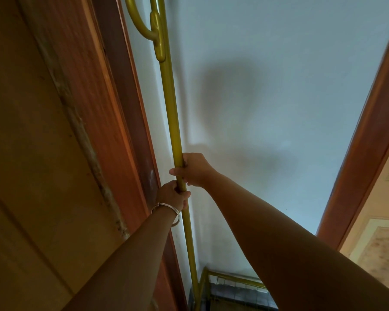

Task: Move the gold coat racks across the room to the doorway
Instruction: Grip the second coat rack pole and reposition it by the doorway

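Note:
A gold coat rack [170, 104] stands upright against a pale wall, its thin pole running from the top of the view down to a gold wire base [222, 281] at the bottom. A curved gold hook [144, 25] branches off near the top. My right hand [194, 168] grips the pole at mid-height. Just below it, my left hand [173, 196], with a silver bangle on the wrist, is closed around the same pole. Both forearms reach up from the bottom of the view.
A brown wooden door frame [126, 113] runs close along the left of the pole, with a wooden door panel [32, 153] beyond it. Another wooden frame [364, 140] stands on the right. The pale wall [279, 75] lies between them.

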